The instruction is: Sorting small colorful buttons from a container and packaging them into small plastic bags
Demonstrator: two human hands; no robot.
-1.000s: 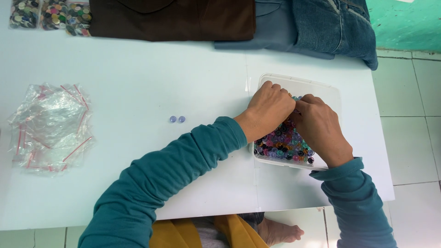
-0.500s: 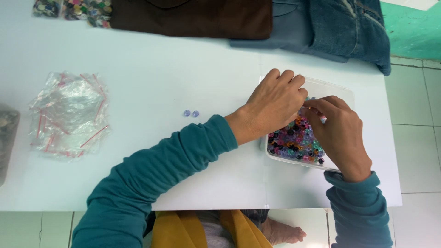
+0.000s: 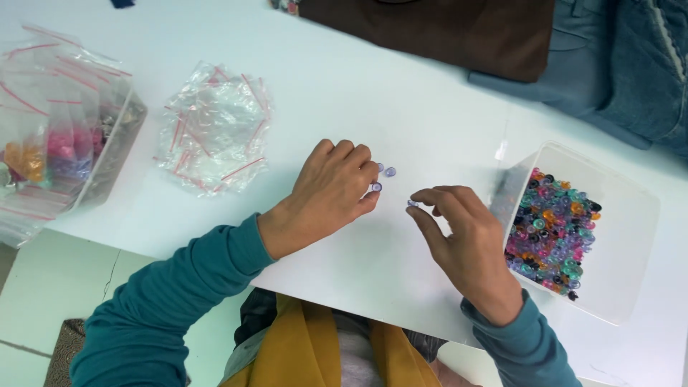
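Both our hands had come left out of the clear tub (image 3: 631,236): our right hand (image 3: 466,240) pinched a pale bead (image 3: 413,203) just right of the two beads (image 3: 383,179) at our left hand's (image 3: 333,190) loosely curled fingertips (image 3: 368,172).

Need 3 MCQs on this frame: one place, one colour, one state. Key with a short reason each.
1. Where is the clear tub of mixed-colour beads?
A. by the right hand
B. left of the zip bags
C. on the floor

2. What colour are the sleeves?
A. red
B. teal
C. white

3. What does the right hand have at its fingertips?
A. a zip bag
B. a pale bead
C. nothing

Key: 1 A, the tub sits just beyond the right hand at the table's right end. 2 B, both forearms are in teal. 3 B, a pale bead sits at its fingertips, while the left hand touches more pale beads.
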